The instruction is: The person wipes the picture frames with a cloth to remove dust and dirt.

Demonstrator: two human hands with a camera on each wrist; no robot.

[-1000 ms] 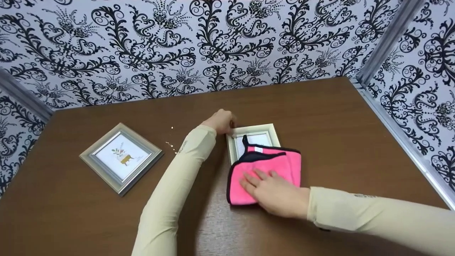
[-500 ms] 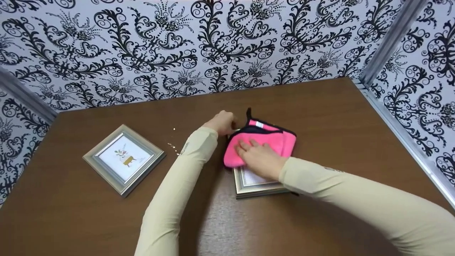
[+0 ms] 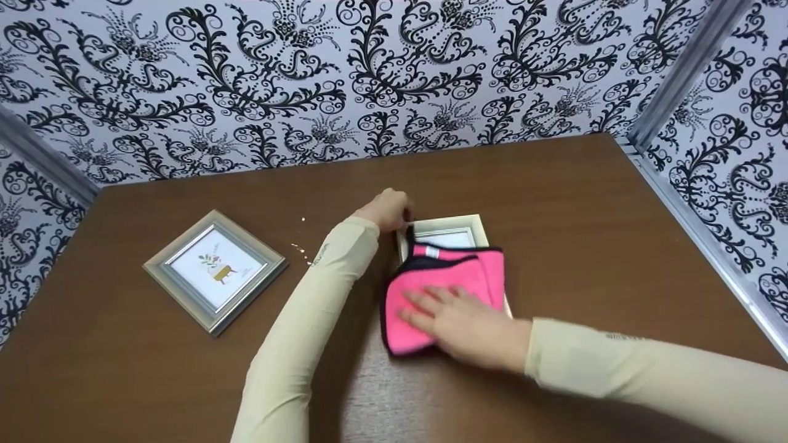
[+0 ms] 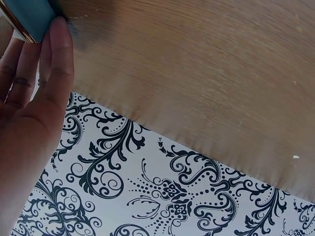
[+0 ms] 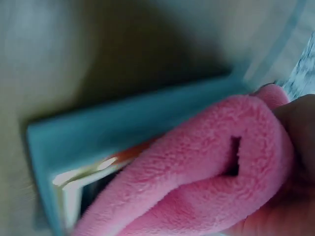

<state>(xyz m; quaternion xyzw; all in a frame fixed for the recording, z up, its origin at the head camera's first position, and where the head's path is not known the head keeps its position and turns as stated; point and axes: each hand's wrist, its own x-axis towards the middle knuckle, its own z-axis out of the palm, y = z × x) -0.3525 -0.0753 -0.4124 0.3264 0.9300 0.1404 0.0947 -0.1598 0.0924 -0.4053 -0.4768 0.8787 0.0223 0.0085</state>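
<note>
Under the folded pink cloth (image 3: 440,280) with black edging lies a picture frame (image 3: 452,221); its far edge and part of its picture area show. My right hand (image 3: 468,326) lies with fingers spread and nearly straight on the cloth, pressing it over the near part of the frame. My left hand (image 3: 388,210) holds the frame's far left corner. In the left wrist view the fingertips (image 4: 60,29) of that hand meet the frame's edge (image 4: 37,19). The right wrist view shows the cloth (image 5: 197,172) bulging in a thick fold over the frame's corner (image 5: 49,147).
A second picture frame (image 3: 215,271), with a plant drawing in it, lies turned at an angle on the left of the brown wooden table (image 3: 554,203). Small light flecks (image 3: 300,249) lie between it and my left arm. Patterned panels (image 3: 308,74) wall the back and sides.
My right hand slid the cloth away from me to the frame's far edge, then back toward the near edge. My left hand stayed at the corner.
</note>
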